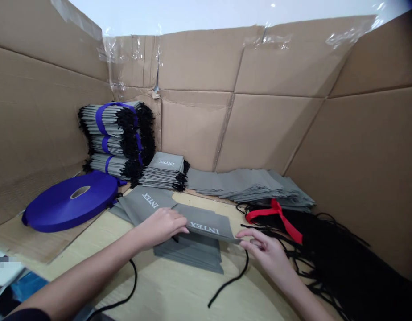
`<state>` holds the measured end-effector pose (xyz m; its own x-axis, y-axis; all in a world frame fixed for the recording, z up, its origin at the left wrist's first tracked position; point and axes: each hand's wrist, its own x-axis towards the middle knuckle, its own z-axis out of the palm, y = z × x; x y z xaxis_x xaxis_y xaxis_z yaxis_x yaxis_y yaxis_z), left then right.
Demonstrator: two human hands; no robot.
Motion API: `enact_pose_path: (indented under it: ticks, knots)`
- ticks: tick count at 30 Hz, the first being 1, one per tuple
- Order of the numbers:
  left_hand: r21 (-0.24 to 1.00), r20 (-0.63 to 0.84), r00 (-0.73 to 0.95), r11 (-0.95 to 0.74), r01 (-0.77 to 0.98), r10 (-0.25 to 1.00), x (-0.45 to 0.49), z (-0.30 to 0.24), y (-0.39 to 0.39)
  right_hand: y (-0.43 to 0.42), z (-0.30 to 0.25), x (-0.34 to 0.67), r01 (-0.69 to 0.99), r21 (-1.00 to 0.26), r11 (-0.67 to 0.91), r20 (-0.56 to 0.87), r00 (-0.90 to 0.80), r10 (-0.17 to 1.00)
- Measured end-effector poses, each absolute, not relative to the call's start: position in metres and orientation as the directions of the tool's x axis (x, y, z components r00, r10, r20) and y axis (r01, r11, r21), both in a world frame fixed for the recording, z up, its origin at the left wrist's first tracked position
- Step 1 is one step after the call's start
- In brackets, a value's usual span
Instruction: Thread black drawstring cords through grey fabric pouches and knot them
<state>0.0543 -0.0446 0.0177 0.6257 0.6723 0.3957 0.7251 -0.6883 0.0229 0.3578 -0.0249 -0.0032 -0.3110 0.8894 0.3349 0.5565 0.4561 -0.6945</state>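
My left hand (161,226) rests on the top edge of a grey fabric bag printed INTEX (206,224), its fingers curled over the cloth. My right hand (261,249) is at the bag's right corner, with fingers spread and fingertips at or very near the cloth. Two loose lengths of black cord (232,278) trail from under the bag across the wooden table (166,296). More flat grey bags (189,254) lie beneath it. To the right of my right hand lies a mass of black cords (336,249) tied with a red ribbon (276,217).
Cardboard walls (199,62) surround the table's far side. Stacks of grey bags bound with blue bands (109,129) stand at the back left, beside a large roll of blue ribbon (70,201). Further grey bags (246,185) lie along the back.
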Motion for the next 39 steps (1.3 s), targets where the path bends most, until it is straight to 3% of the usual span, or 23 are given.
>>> enact_pose_path:
  ticks: [3, 7, 14, 21, 27, 30, 34, 39]
  knots:
    - [0.058, 0.395, 0.580, -0.650, 0.758, 0.712, 0.045, 0.015, -0.040, -0.015, 0.011, 0.380, 0.635, -0.542, 0.551, 0.332, -0.440, 0.834]
    - [0.132, 0.406, 0.466, -0.555, 0.821, 0.786, 0.026, 0.018, -0.033, 0.006, 0.019, 0.425, 0.743, -0.476, 0.471, 0.393, -0.300, 0.869]
    - [0.214, 0.335, 0.424, -0.506, 0.835, 0.841, 0.012, 0.013, -0.027, 0.032, 0.001, 0.474, 0.811, -0.464, 0.355, 0.296, -0.236, 0.926]
    - [0.205, 0.330, 0.436, -0.515, 0.832, 0.837, 0.012, 0.013, -0.031, 0.044, -0.008, 0.481, 0.780, -0.451, 0.434, 0.356, -0.289, 0.889]
    - [0.305, 0.268, 0.450, -0.518, 0.799, 0.852, 0.007, 0.014, -0.030, 0.049, -0.015, 0.489, 0.805, -0.442, 0.396, 0.325, -0.268, 0.907]
    - [0.352, 0.237, 0.455, -0.513, 0.783, 0.858, 0.008, 0.012, -0.030, 0.050, -0.019, 0.486, 0.838, -0.373, 0.399, 0.316, -0.289, 0.904]
    - [0.351, 0.209, 0.487, -0.530, 0.772, 0.848, 0.016, 0.008, -0.032, 0.036, -0.016, 0.448, 0.911, -0.200, 0.362, 0.435, -0.248, 0.866]
    - [0.350, 0.196, 0.501, -0.537, 0.768, 0.843, 0.024, 0.006, -0.038, 0.000, -0.009, 0.359, 0.711, -0.282, 0.644, 0.349, -0.549, 0.759]
